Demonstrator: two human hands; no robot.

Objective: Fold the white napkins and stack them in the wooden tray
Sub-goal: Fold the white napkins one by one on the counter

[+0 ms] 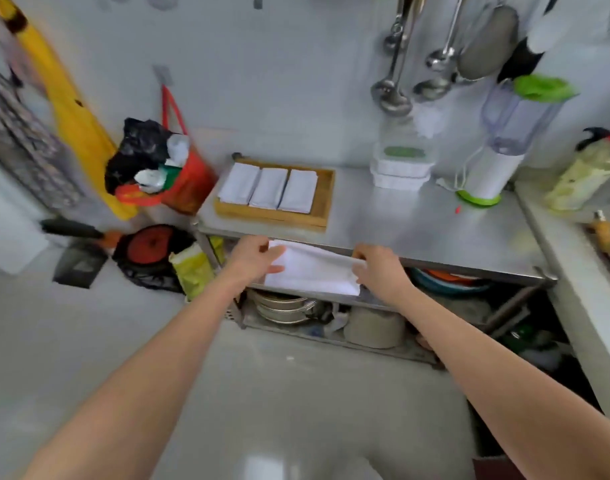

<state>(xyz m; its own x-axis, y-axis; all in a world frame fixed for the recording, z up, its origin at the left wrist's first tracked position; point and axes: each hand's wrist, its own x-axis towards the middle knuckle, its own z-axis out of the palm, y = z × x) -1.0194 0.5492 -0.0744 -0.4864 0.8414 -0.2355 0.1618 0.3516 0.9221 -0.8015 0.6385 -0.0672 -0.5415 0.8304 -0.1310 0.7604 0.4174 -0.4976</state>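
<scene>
A white napkin (314,270) is pinched at its ends by the left hand (253,258) and the right hand (378,268), before the steel table (418,223).

White napkins (269,187) in tan wooden tray (326,199); green-lidded blender (504,140).

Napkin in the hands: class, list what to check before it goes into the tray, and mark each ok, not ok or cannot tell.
1. Left hand has a grip on the napkin: ok.
2. Right hand has a grip on it: ok.
3. Napkin fully folded: not ok.
4. Tray within reach on the table: ok.
5. Three stacks lie neatly: ok.
6. Stack heights equal: cannot tell.
</scene>
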